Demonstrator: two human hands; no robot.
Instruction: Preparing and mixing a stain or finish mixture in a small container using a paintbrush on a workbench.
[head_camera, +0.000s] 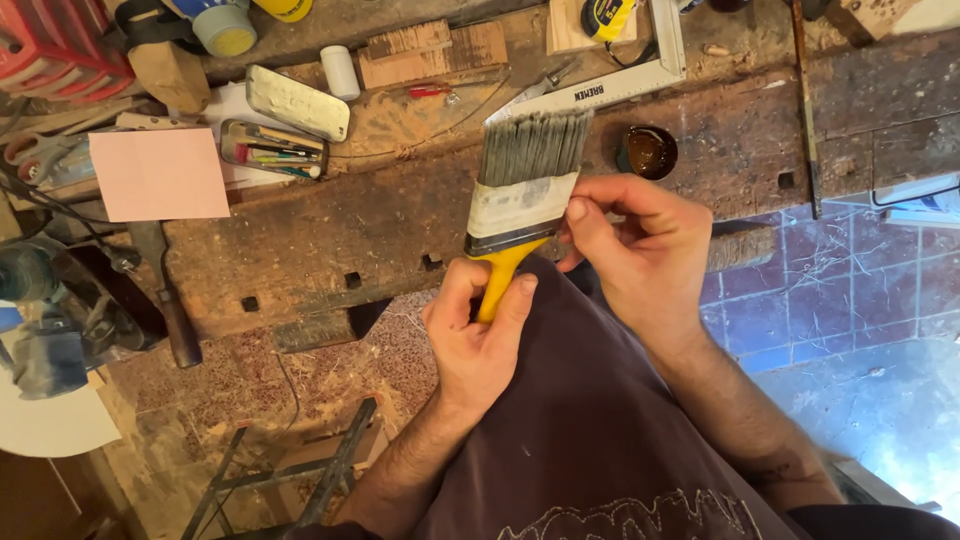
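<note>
Light, stiff-handled paintbrush (520, 190) is gripped at its yellow handle by left hand (480, 340); right hand (630, 250) fingers pinch the ferrule, soft bristles untouched.

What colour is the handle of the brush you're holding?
Yellow; the paintbrush handle shows best in the head view, gripped by the left hand.
</note>
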